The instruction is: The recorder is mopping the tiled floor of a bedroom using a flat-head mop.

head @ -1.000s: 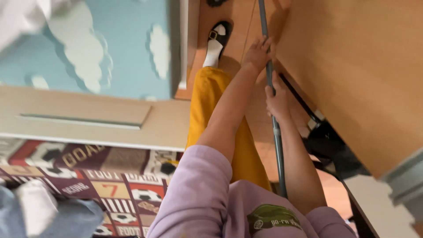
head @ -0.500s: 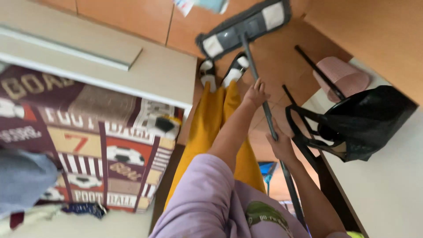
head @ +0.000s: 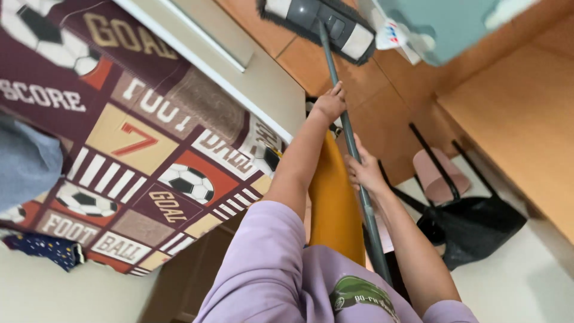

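Both hands are on the mop handle (head: 350, 140), a grey pole running from the lower middle of the frame up to the top centre. The left hand (head: 330, 103) is wrapped around it higher up, fingers curled tight. The right hand (head: 363, 170) closes on it lower down, just right of centre. At the top of the frame sits the flat mop head (head: 326, 23), grey with white ends, on the orange floor (head: 382, 101). Left half of the frame: a football-patterned blanket (head: 137, 155) over a bed. At right, a black bag (head: 472, 227) lies beside a pink slipper (head: 441, 176).
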